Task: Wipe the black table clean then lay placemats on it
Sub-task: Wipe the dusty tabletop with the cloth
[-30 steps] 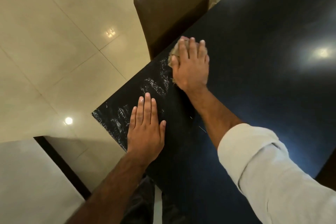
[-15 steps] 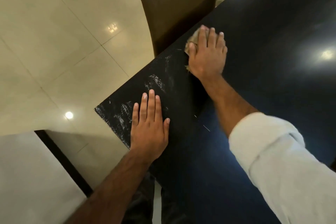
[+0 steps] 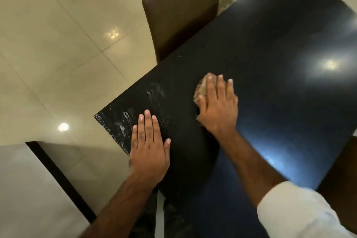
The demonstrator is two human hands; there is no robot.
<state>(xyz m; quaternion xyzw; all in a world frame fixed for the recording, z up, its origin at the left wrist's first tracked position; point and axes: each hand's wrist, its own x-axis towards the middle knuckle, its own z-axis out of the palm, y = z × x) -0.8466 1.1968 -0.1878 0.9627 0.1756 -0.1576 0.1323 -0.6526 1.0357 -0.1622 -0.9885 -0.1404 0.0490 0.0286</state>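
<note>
We look down on the black table [image 3: 270, 60], with both hands resting on its near end; our right grip [image 3: 218, 108] lies flat with fingers straight and slightly spread, pressing a crumpled beige cloth [image 3: 201, 91] onto the tabletop rather than curling round it; the cloth shows only at the fingertips and beside the thumb, the rest hidden beneath the palm; half a second ago this hand and cloth were at the table's left edge, just beside the brown chair [image 3: 179, 11], and they have since drawn back toward us and inward, so that they now sit well in from that edge; our left grip [image 3: 148, 150] has stayed put, palm down, fingers straight and together, holding nothing, near the table's near left corner; whitish smears [image 3: 123, 121] still streak the dark surface between that corner and the left fingertips, with fainter streaks [image 3: 154, 92] toward the cloth; the white sleeve [image 3: 301, 212] is rolled up on the right forearm; the chair stands tucked against the table's left side on the glossy cream floor tiles [image 3: 58, 35]; a ceiling light reflects off the tabletop at the right [image 3: 329, 64].
</note>
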